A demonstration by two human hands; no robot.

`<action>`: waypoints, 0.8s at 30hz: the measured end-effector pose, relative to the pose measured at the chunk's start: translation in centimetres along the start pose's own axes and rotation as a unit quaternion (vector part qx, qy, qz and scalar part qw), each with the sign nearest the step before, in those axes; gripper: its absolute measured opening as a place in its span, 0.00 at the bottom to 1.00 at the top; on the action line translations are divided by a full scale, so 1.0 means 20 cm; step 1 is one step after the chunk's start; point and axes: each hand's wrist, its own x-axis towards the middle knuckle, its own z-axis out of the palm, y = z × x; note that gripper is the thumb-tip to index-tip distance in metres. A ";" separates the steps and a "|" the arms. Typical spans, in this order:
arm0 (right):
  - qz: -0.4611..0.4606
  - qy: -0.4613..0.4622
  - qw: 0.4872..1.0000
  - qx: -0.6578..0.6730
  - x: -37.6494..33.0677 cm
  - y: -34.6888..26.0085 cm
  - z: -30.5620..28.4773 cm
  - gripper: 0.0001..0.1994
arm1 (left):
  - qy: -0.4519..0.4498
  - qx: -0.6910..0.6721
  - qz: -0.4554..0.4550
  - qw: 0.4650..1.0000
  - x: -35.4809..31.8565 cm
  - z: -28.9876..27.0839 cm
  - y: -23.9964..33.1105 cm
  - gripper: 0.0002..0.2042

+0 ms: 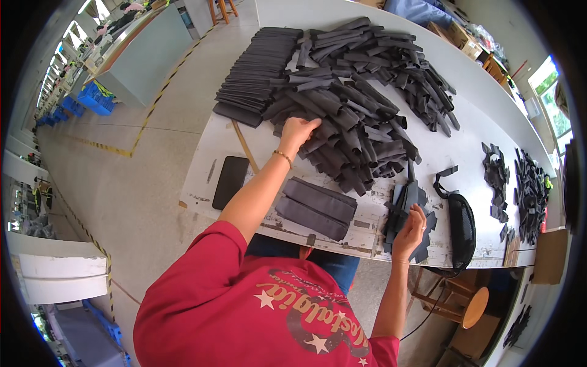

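Observation:
At the near left of a large heap of dark grey folded fabric strips (pixel 342 116), my left hand (pixel 296 134) has its fingers closed on one of the strips. My right hand (pixel 409 234) is over a smaller pile of dark fabric pieces (pixel 400 205) near the table's front edge. Its fingers are curled together, and what lies in them cannot be made out. Between my hands, two flat dark grey fabric pieces (pixel 317 208) lie side by side. A neat row of overlapping dark strips (pixel 260 70) stretches to the far left.
A black phone-like slab (pixel 231 182) lies on the white table (pixel 195 174) near its left edge. To the right sits a black rounded case with a strap (pixel 461 229). More dark pieces (pixel 531 192) lie farther right. A wooden stool (pixel 474 306) stands below the table.

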 end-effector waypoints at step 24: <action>0.172 -0.154 0.956 0.179 0.07 -0.67 -0.12 0.26 | -0.248 -0.529 -0.136 0.800 -0.63 -0.03 0.25 0.08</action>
